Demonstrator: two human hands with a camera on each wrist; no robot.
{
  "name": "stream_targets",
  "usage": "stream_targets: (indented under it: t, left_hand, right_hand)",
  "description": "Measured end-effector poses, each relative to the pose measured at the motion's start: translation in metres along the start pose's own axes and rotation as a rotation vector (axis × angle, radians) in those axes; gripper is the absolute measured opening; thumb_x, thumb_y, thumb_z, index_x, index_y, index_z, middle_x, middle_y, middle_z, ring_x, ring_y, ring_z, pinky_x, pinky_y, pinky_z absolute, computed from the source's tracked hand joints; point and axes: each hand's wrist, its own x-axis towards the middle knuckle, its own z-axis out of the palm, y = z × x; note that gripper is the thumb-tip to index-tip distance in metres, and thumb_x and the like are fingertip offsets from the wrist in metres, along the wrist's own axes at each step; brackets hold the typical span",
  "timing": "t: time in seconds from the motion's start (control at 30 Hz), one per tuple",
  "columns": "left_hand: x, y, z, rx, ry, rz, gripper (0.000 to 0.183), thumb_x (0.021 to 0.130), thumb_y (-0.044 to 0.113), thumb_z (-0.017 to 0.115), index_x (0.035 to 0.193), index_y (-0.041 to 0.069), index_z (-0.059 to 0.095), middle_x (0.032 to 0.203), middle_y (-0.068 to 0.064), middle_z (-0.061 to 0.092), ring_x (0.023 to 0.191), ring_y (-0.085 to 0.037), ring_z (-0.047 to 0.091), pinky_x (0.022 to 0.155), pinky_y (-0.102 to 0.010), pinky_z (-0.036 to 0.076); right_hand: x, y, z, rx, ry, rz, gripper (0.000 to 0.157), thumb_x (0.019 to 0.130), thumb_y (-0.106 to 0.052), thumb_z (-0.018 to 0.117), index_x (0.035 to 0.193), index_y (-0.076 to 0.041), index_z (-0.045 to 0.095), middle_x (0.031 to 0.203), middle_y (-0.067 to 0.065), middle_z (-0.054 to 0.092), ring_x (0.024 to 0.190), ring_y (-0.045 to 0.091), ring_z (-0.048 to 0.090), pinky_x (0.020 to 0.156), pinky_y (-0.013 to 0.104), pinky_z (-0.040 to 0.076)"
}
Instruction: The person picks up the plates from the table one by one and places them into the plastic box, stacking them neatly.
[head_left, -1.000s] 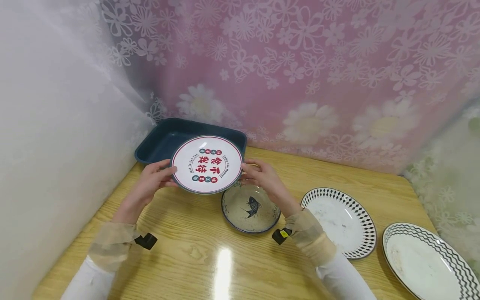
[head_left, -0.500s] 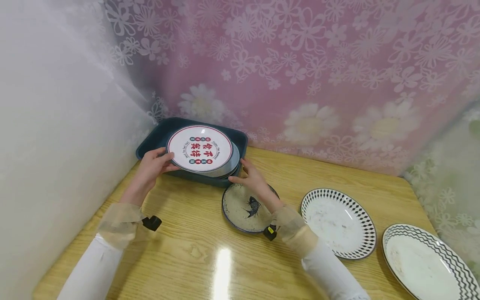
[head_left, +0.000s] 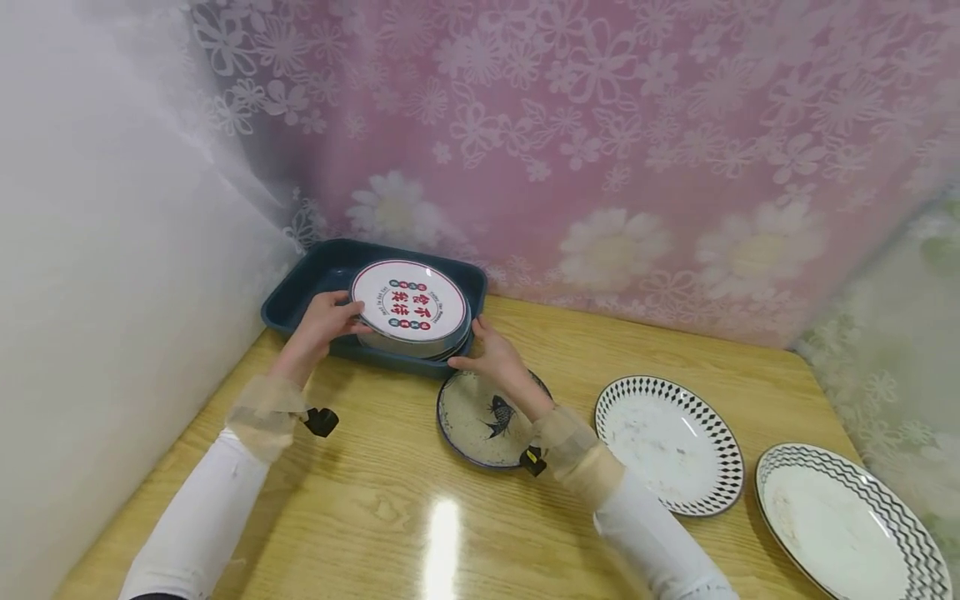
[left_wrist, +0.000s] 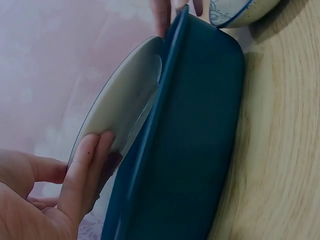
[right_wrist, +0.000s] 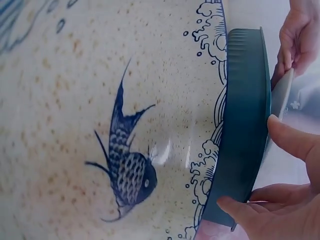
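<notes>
My left hand [head_left: 328, 319] pinches the left edge of a white plate [head_left: 382, 283] with red lettering, thumb on top and fingers beneath. The plate lies tilted over a stack of dishes [head_left: 455, 345] in the dark teal basin [head_left: 300, 287]. In the left wrist view the plate's underside [left_wrist: 125, 95] rises above the basin's wall [left_wrist: 195, 115]. At the basin's front right corner, my right hand [head_left: 497, 357] grips the rim and wall between thumb and fingers. The right wrist view shows those fingertips [right_wrist: 276, 125] on the basin's rim. The dishes under the plate are mostly hidden.
A speckled bowl [head_left: 465, 408] with a blue fish sits just in front of the basin, under my right forearm. To the right lie a diamond-rimmed oval plate [head_left: 660, 442] and a wavy-rimmed oval plate [head_left: 832, 517]. Curtains hang behind; a white wall [head_left: 135, 250] stands left.
My right hand has left the plate's edge and taken hold of the basin's corner. With the left hand, the plate has gone back over the basin, then a little right onto the stack.
</notes>
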Motion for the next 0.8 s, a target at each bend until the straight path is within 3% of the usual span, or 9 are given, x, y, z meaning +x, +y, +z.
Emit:
stream_targets:
  t: [0.1, 0.33, 0.7, 0.8]
  left_hand:
    - [0.005, -0.002, 0.002, 0.047, -0.013, -0.028, 0.065, 0.109, 0.015, 0.043, 0.158, -0.009, 0.008, 0.142, -0.036, 0.048, 0.066, 0.004, 0.067, 0.089, -0.027, 0.057]
    - [0.011, -0.006, 0.005, 0.104, -0.021, -0.047, 0.064, 0.109, 0.016, 0.043, 0.159, -0.008, 0.009, 0.140, -0.034, 0.051, 0.065, 0.004, 0.068, 0.107, -0.042, 0.047]
    - [0.021, -0.007, -0.002, 0.218, -0.059, -0.051, 0.065, 0.109, 0.014, 0.044, 0.158, -0.010, 0.008, 0.135, -0.034, 0.054, 0.064, 0.003, 0.067, 0.110, -0.045, 0.043]
    - [0.026, -0.008, -0.003, 0.285, -0.047, -0.036, 0.062, 0.107, 0.014, 0.046, 0.157, -0.011, 0.017, 0.137, -0.035, 0.053, 0.064, 0.003, 0.067, 0.108, -0.045, 0.047]
  right_hand:
    - [0.000, -0.004, -0.001, -0.015, -0.019, 0.015, 0.092, 0.092, -0.031, 0.077, 0.159, -0.002, 0.023, 0.169, 0.012, 0.009, 0.155, 0.031, 0.015, 0.122, 0.049, 0.025]
    - [-0.001, -0.008, -0.004, -0.055, -0.035, 0.036, 0.091, 0.093, -0.032, 0.076, 0.160, -0.003, 0.021, 0.169, 0.012, 0.008, 0.154, 0.031, 0.016, 0.121, 0.049, 0.027]
    - [0.000, -0.010, -0.004, -0.101, -0.047, 0.036, 0.092, 0.094, -0.034, 0.075, 0.160, -0.003, 0.020, 0.169, 0.013, 0.008, 0.154, 0.034, 0.017, 0.121, 0.051, 0.026]
    - [0.001, -0.010, -0.004, -0.116, -0.045, 0.041, 0.092, 0.093, -0.035, 0.075, 0.160, -0.004, 0.021, 0.169, 0.013, 0.008, 0.154, 0.034, 0.018, 0.121, 0.051, 0.026]
